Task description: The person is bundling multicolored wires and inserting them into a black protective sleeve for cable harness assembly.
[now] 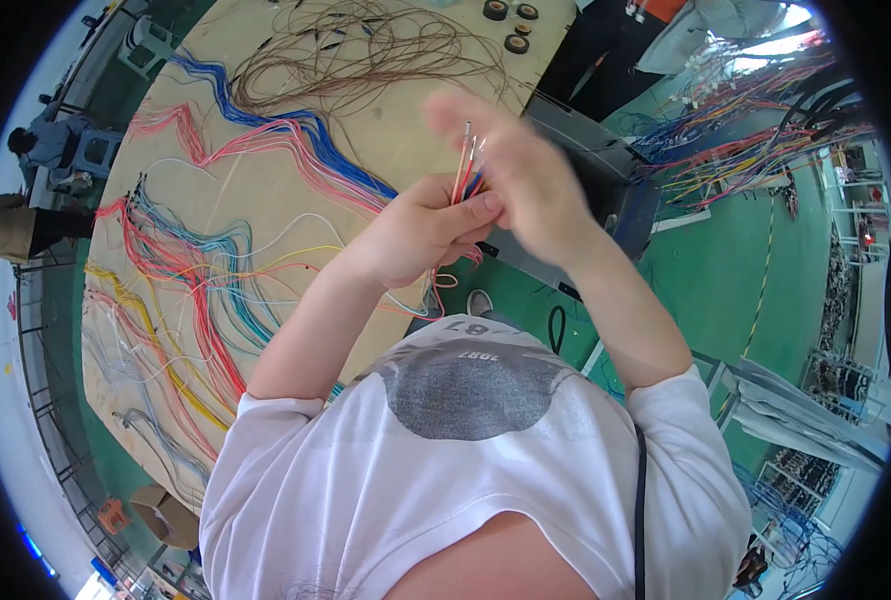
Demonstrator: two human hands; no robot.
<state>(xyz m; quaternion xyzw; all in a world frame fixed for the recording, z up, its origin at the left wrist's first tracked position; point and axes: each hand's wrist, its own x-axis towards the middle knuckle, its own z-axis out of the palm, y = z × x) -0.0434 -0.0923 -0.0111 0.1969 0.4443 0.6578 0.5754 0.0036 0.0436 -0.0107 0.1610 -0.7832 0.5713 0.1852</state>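
My left hand (420,228) is closed round a small bundle of wires (461,170), mostly red, white and blue. Their ends, some tipped with metal terminals, stick up above the fist. Right beside it is my right hand (530,175), blurred by motion, its fingers passing over the wire ends. Whether it grips any of them cannot be made out. Below the left fist, red and white wires hang down. Blue wires (337,160) and pink wires (265,140) run across the wooden table (295,225) toward my left hand.
Brown cable (355,60) lies in loose coils at the table's far end, near several tape rolls (516,44). Red, teal and yellow wires (200,300) cover the left side. A dark grey box (605,150) stands beyond my right hand. Hanging wires (735,150) and another person (605,60) are at the upper right.
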